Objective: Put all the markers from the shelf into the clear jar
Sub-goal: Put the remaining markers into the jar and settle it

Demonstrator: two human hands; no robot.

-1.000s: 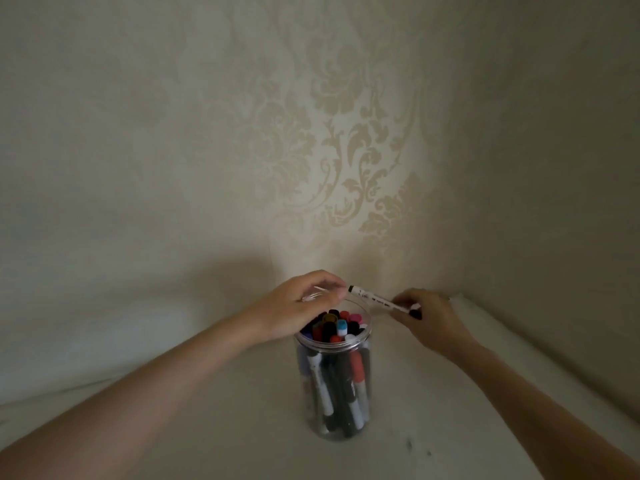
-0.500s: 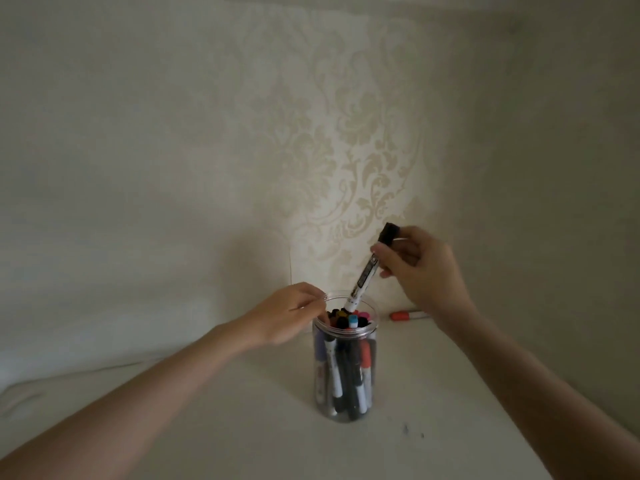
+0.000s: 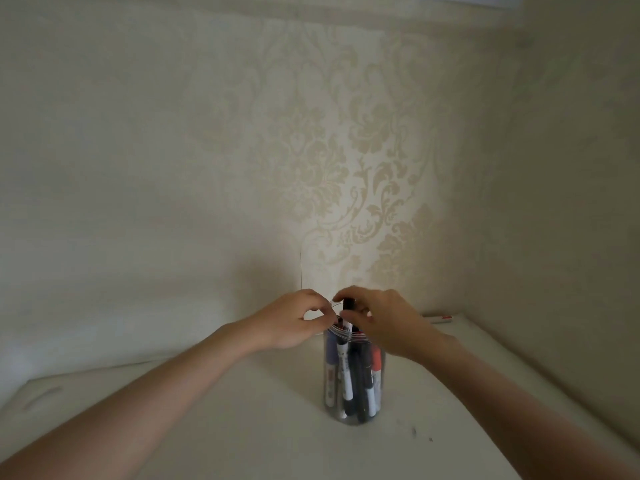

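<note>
Right, jar [image 3: 351, 375] stands upright mid-shelf, packed with markers. Right hand [image 3: 384, 323] pinches a black-capped marker [image 3: 347, 304] over the mouth, likely working it into a gap. Left hand [image 3: 294, 320] curls at the rim, probably steadying it; contact unclear. One red-capped marker [image 3: 440, 319] lies far right on the shelf [image 3: 207, 427].

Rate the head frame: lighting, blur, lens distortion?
Head view: dim, with one brighter patch on the patterned wallpaper and the corners falling dark. The wide lens bows the shelf edge and stretches the forearms. The clear jar reads sharp enough; the red-capped marker behind the right hand is small and soft.
</note>
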